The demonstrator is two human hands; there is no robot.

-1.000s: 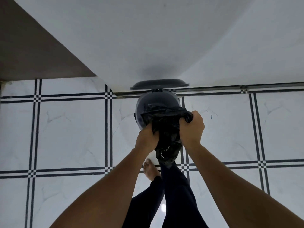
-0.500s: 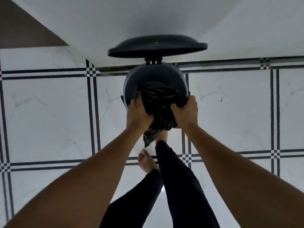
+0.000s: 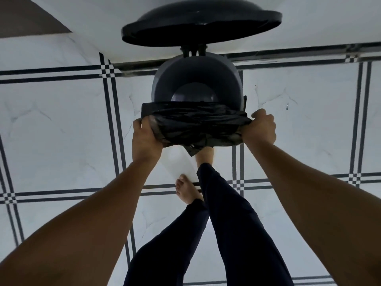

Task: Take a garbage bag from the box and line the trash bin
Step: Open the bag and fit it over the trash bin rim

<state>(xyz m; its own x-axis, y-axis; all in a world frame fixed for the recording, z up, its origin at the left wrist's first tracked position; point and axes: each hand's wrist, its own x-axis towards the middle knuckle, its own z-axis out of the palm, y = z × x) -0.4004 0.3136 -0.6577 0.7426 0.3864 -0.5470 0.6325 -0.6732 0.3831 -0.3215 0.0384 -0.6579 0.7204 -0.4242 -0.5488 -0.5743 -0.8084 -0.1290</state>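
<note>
White marble-look floor tiles (image 3: 53,129) with dark grid lines fill the background; the trash bin (image 3: 196,83) stands near the wall at 12 o'clock from the person, lid (image 3: 201,23) raised on its hinge, interior bare and unlined. The garbage bag (image 3: 198,125) is stretched flat across the near rim at 6 o'clock of the bin mouth; its long axis runs 9 to 3 o'clock. Left hand (image 3: 145,139) has its grip pressed together on the bag's 9 o'clock end; right hand (image 3: 260,127) has its grip pinching the 3 o'clock end. Both hands sit about equally near the rim; the open mouth lies toward 12 o'clock from both grips, so the far edge of the bag probably needs carrying that way over the rim.
</note>
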